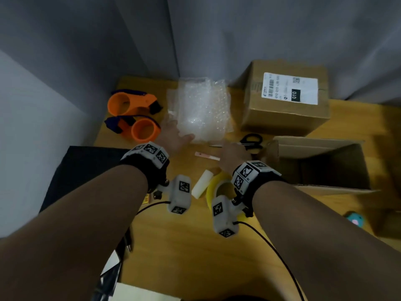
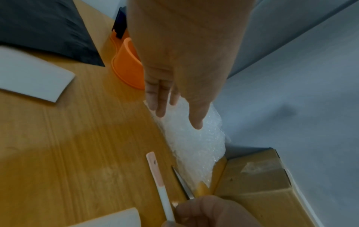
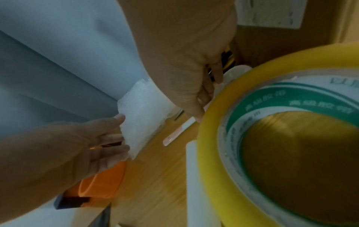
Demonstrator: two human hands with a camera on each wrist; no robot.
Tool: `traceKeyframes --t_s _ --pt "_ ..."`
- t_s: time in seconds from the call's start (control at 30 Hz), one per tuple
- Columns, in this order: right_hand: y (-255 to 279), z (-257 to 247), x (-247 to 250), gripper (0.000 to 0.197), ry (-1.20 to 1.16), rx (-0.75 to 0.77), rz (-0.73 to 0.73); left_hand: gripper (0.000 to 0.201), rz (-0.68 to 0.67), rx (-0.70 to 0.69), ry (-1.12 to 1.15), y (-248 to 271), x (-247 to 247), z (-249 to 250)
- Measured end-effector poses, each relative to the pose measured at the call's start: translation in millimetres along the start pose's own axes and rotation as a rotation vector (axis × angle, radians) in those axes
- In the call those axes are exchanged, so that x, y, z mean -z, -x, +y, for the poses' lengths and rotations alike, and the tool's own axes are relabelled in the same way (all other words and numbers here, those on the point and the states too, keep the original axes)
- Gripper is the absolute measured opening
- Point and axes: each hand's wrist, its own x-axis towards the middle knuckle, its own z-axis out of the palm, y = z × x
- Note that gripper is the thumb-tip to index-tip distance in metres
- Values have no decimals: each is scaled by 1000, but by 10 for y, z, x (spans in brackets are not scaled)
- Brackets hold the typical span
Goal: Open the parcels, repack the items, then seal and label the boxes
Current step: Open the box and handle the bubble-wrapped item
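Observation:
A sheet of bubble wrap (image 1: 204,109) (image 2: 196,145) (image 3: 143,110) lies at the back of the wooden table (image 1: 195,246). My left hand (image 1: 176,136) (image 2: 174,98) (image 3: 108,138) touches its near left edge with straight fingers. My right hand (image 1: 233,152) (image 3: 205,95) (image 2: 205,210) hovers with curled fingers over the blades of black-handled scissors (image 1: 252,141) and the end of a pink-and-white pen-like tool (image 1: 207,156) (image 2: 156,175). Whether it grips either is hidden. A sealed labelled box (image 1: 282,114) stands back right, with an open empty box (image 1: 321,148) in front of it.
A yellow tape roll (image 1: 213,187) (image 3: 291,52) and a white foam piece (image 1: 202,184) lie under my right wrist. Two orange tape dispensers (image 1: 130,103) (image 1: 143,129) sit at the back left. A black bag (image 1: 86,170) overhangs the left edge. Grey walls close off the back.

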Motion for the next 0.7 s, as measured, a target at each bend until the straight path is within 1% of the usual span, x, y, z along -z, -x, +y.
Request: traceKeyframes --t_s 0.07,0.13,0.2,0.23,0.27,0.3,0.37,0.4,0.47,0.53,0.57,0.6,0.63,0.7 --pt "-42 39 -22 20 55 7 48 74 9 23 17 -10 -21 32" --pt "-70 88 -31 19 113 4 39 68 27 46 9 -40 -76 36" --pt "-78 122 -36 15 132 15 23 53 42 66 -28 -82 -132 10" --pt "-69 138 -29 9 99 16 32 42 45 43 -38 -85 -140 9" --pt "-55 144 -11 3 21 12 47 32 48 3 -41 -94 -138 6" --pt "-37 144 5 4 -85 1 63 24 48 -39 -33 -81 -121 26" --pt "-1 132 48 11 -310 5 111 16 56 -93 10 -75 -56 65" --pt "27 124 84 17 -395 18 145 14 65 -116 30 -70 -17 90" --pt "117 111 173 25 -545 36 228 21 107 -162 48 -65 44 133" --pt "210 100 272 26 -666 57 288 24 168 -216 85 -15 102 193" --pt "260 99 319 26 -695 63 300 20 186 -225 115 33 119 232" --pt "298 101 362 26 -717 70 309 13 156 -221 119 66 117 254" --pt "339 107 398 26 -733 71 312 16 85 -220 49 95 94 267" --pt "400 137 447 27 -743 71 312 29 -113 -238 -320 130 -15 273"
